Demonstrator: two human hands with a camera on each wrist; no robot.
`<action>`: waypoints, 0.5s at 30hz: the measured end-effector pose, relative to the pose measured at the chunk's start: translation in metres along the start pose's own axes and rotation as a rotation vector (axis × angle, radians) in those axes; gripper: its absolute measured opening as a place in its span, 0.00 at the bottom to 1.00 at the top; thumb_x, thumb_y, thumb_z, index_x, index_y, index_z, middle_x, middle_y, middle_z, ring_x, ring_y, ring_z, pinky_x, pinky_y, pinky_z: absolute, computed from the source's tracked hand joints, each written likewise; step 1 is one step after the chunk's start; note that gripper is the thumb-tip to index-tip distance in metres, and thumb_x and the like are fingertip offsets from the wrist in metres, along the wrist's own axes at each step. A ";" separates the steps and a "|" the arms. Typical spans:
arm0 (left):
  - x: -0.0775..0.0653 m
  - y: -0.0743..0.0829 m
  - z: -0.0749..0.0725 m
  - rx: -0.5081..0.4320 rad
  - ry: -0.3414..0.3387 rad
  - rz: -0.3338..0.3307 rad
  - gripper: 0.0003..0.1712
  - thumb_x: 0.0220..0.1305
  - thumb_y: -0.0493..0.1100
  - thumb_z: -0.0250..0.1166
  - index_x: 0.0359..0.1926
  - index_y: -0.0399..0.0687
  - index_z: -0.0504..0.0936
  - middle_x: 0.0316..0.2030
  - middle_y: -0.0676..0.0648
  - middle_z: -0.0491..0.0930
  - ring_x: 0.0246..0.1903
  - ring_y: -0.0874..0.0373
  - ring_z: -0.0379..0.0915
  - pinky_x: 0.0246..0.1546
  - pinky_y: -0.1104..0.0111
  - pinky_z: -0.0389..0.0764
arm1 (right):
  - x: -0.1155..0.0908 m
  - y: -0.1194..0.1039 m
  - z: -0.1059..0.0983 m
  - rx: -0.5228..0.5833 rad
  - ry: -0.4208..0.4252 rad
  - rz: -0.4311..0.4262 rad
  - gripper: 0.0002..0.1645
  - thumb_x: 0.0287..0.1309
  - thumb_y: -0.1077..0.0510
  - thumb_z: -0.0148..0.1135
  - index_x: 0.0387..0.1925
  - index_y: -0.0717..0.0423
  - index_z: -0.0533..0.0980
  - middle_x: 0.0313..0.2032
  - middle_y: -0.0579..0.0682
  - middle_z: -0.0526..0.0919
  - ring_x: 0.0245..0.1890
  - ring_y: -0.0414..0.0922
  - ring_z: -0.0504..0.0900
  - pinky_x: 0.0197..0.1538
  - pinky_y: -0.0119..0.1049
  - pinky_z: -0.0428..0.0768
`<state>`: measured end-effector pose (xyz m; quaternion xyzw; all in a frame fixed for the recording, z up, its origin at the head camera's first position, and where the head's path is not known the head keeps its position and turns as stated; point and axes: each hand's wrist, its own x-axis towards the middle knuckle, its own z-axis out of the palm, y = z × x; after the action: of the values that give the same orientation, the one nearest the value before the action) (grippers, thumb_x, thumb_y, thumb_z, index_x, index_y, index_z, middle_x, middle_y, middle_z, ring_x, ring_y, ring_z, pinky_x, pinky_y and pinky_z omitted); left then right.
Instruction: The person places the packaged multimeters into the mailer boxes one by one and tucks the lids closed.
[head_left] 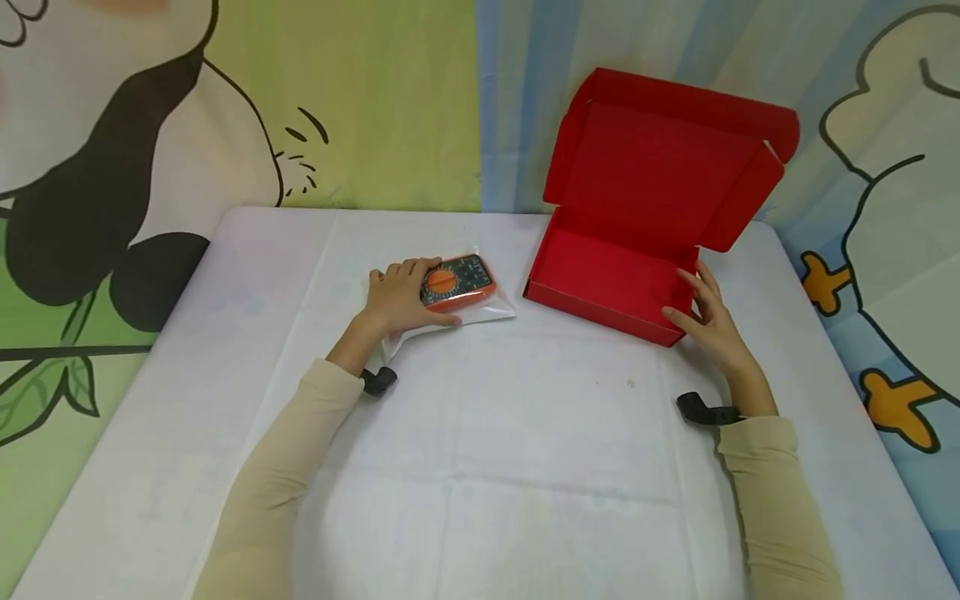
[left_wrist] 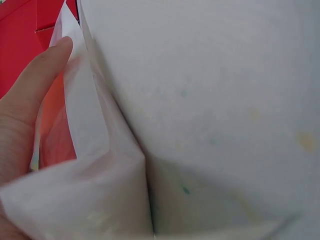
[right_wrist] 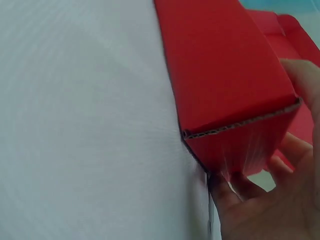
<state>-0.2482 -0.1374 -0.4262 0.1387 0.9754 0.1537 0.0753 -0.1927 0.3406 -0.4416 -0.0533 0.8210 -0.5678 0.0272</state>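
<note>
An orange and black multimeter point(head_left: 471, 283) lies in a clear plastic bag point(head_left: 491, 313) left of the table's middle. My left hand point(head_left: 408, 296) grips it through the bag from its left end, thumb along the near side. In the left wrist view the thumb point(left_wrist: 42, 75) presses the bag's film beside the orange casing. To the right stands a red cardboard box point(head_left: 600, 312), its lid raised at the back. At the box's right wall is my right hand point(head_left: 712, 325), thumb over the top edge and fingers against the outer face, pinching that wall near the front corner.
A white cloth covers the table point(head_left: 480, 500). The raised lid point(head_left: 667, 158) reaches up in front of a printed cartoon curtain point(head_left: 405, 100) behind the table. Black wrist mounts point(head_left: 701, 410) sit on both wrists, close above the cloth.
</note>
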 end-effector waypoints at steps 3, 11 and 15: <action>0.000 0.001 0.004 -0.008 -0.003 0.000 0.68 0.35 0.81 0.68 0.74 0.58 0.54 0.68 0.41 0.62 0.61 0.42 0.60 0.55 0.46 0.56 | -0.006 0.009 -0.003 0.050 -0.017 -0.019 0.44 0.65 0.65 0.57 0.77 0.50 0.49 0.77 0.45 0.28 0.76 0.59 0.33 0.75 0.43 0.47; 0.003 0.004 0.005 -0.010 0.023 0.015 0.63 0.40 0.73 0.72 0.73 0.54 0.57 0.65 0.38 0.66 0.59 0.40 0.63 0.59 0.47 0.59 | -0.009 0.015 -0.005 0.133 -0.006 -0.078 0.43 0.65 0.68 0.56 0.76 0.51 0.52 0.77 0.44 0.31 0.76 0.56 0.36 0.67 0.19 0.56; 0.003 0.003 0.001 -0.030 0.053 0.011 0.59 0.43 0.69 0.74 0.71 0.52 0.60 0.61 0.37 0.70 0.55 0.38 0.67 0.57 0.46 0.61 | -0.005 0.016 -0.003 0.153 0.004 -0.081 0.42 0.64 0.68 0.57 0.76 0.51 0.53 0.78 0.44 0.32 0.76 0.57 0.38 0.66 0.20 0.59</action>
<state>-0.2505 -0.1333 -0.4270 0.1388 0.9739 0.1724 0.0508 -0.1894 0.3496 -0.4554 -0.0832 0.7724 -0.6297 0.0065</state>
